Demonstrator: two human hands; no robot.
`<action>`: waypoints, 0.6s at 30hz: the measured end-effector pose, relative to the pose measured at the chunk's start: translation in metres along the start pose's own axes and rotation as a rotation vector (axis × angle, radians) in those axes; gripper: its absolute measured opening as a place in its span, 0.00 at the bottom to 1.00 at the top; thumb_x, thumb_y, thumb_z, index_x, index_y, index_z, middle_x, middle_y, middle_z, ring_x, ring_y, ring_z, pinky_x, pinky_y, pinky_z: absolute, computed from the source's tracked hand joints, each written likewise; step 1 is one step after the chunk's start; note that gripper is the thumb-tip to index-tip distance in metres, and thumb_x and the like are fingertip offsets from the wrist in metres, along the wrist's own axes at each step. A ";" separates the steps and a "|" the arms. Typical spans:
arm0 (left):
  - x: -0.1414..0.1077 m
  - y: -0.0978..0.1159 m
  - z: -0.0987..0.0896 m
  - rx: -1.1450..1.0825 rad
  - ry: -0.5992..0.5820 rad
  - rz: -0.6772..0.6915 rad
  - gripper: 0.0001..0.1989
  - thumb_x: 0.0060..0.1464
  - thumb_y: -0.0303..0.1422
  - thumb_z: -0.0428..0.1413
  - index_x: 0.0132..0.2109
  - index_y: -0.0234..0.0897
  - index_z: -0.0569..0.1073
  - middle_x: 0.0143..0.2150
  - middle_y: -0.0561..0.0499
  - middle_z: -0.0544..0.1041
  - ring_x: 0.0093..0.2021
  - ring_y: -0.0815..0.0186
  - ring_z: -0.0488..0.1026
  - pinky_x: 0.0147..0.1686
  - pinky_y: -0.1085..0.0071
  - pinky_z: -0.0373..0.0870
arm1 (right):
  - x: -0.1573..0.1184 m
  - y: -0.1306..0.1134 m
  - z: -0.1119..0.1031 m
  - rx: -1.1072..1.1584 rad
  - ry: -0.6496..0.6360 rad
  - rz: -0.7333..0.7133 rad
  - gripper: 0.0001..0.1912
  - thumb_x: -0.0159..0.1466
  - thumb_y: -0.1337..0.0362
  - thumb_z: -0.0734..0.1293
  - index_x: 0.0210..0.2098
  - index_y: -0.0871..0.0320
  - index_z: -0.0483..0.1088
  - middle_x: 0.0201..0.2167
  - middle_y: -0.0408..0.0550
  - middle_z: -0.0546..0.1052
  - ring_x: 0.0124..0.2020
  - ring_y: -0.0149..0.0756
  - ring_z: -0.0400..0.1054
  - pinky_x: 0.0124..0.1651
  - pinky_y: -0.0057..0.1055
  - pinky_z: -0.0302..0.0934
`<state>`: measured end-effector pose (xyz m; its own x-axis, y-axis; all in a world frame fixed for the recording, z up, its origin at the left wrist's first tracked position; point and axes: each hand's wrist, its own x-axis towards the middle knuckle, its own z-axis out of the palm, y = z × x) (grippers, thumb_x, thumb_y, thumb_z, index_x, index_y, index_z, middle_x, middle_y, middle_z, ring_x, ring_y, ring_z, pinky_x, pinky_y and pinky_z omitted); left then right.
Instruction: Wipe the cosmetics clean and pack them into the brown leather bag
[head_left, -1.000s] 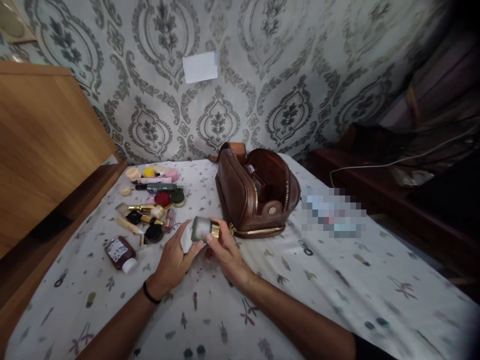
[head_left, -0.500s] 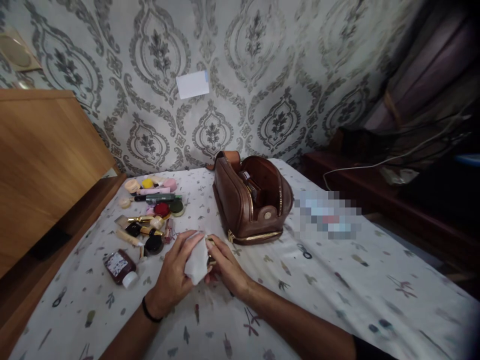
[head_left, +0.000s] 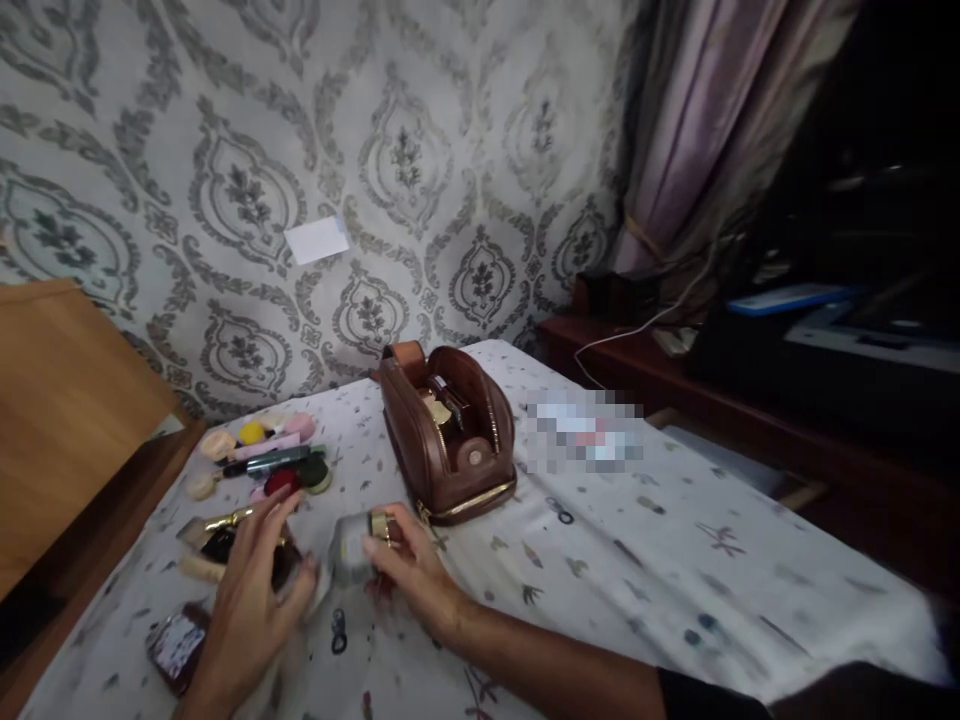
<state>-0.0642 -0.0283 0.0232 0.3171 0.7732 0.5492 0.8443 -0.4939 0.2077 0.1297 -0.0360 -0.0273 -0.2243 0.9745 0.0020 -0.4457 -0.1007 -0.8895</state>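
My right hand is closed around the gold cap end of a clear glass perfume bottle, which lies sideways above the bed sheet. To its left, my left hand has its fingers spread over the cosmetics. A blurred white piece of cloth or tissue shows beside the left thumb; whether that hand touches it I cannot tell. Beyond the right hand stands an unzipped brown leather toiletry bag with a few items inside. Below the left hand lies a bottle of dark red liquid, partly covered.
Several cosmetics, among them a green tube, a yellow sponge and a pink sponge, lie at the left. A wooden panel borders that side. A pixelated item lies right of the bag. A white cable crosses the dark ledge.
My hands have parted; the left moved left from the bottle and its fingers opened. The white cloth no longer covers the bottle. The view has turned right.
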 end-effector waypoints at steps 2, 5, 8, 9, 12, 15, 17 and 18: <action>0.003 0.013 -0.006 -0.005 -0.098 0.127 0.27 0.58 0.33 0.50 0.64 0.45 0.60 0.64 0.45 0.65 0.63 0.54 0.63 0.60 0.57 0.65 | -0.002 -0.002 0.000 -0.075 -0.021 -0.036 0.23 0.53 0.48 0.72 0.39 0.54 0.63 0.30 0.38 0.68 0.25 0.28 0.64 0.25 0.25 0.57; 0.006 0.029 -0.003 0.037 -0.268 0.291 0.35 0.52 0.26 0.52 0.67 0.49 0.57 0.61 0.49 0.70 0.59 0.57 0.70 0.55 0.63 0.70 | -0.004 -0.004 0.002 -0.204 -0.030 -0.131 0.19 0.51 0.58 0.74 0.37 0.55 0.64 0.28 0.37 0.67 0.30 0.30 0.62 0.31 0.26 0.58; 0.004 0.034 0.009 0.120 -0.379 0.324 0.44 0.44 0.21 0.51 0.68 0.50 0.54 0.60 0.49 0.72 0.56 0.58 0.73 0.51 0.66 0.74 | -0.005 -0.005 0.003 -0.289 -0.002 -0.162 0.18 0.49 0.65 0.72 0.37 0.55 0.64 0.28 0.37 0.67 0.30 0.31 0.61 0.33 0.27 0.56; 0.003 0.033 0.014 0.145 -0.399 0.314 0.44 0.44 0.21 0.50 0.69 0.50 0.54 0.61 0.48 0.71 0.56 0.57 0.73 0.51 0.66 0.74 | -0.005 -0.005 0.003 -0.301 0.004 -0.154 0.17 0.48 0.66 0.72 0.36 0.56 0.64 0.28 0.37 0.66 0.30 0.31 0.60 0.33 0.28 0.56; 0.001 0.021 0.021 0.180 -0.420 0.259 0.40 0.46 0.23 0.51 0.68 0.46 0.57 0.63 0.44 0.69 0.59 0.55 0.71 0.52 0.65 0.73 | -0.005 -0.003 0.002 -0.277 0.001 -0.142 0.22 0.47 0.64 0.73 0.39 0.56 0.64 0.29 0.37 0.66 0.32 0.31 0.61 0.35 0.29 0.56; 0.011 0.012 0.015 0.147 -0.388 0.191 0.34 0.51 0.28 0.52 0.66 0.44 0.60 0.64 0.42 0.67 0.62 0.51 0.68 0.54 0.61 0.72 | -0.002 0.000 0.001 -0.080 -0.013 -0.082 0.32 0.48 0.51 0.75 0.48 0.54 0.63 0.35 0.40 0.67 0.33 0.32 0.64 0.30 0.27 0.56; 0.024 0.012 0.007 0.073 -0.368 0.143 0.31 0.52 0.31 0.53 0.64 0.44 0.63 0.63 0.43 0.68 0.62 0.51 0.67 0.55 0.60 0.71 | 0.002 0.001 0.001 0.131 -0.010 -0.003 0.34 0.50 0.40 0.70 0.48 0.54 0.62 0.35 0.41 0.68 0.30 0.31 0.66 0.24 0.25 0.53; 0.032 0.015 0.003 0.022 -0.366 0.118 0.29 0.52 0.32 0.53 0.63 0.44 0.64 0.62 0.44 0.69 0.61 0.51 0.68 0.56 0.59 0.70 | 0.004 0.001 0.001 0.240 -0.010 0.053 0.34 0.52 0.37 0.68 0.47 0.54 0.63 0.34 0.41 0.69 0.28 0.31 0.67 0.22 0.24 0.51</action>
<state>-0.0401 -0.0102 0.0419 0.5428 0.8041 0.2424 0.8005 -0.5827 0.1406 0.1277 -0.0322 -0.0275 -0.2610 0.9647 -0.0356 -0.6263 -0.1972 -0.7542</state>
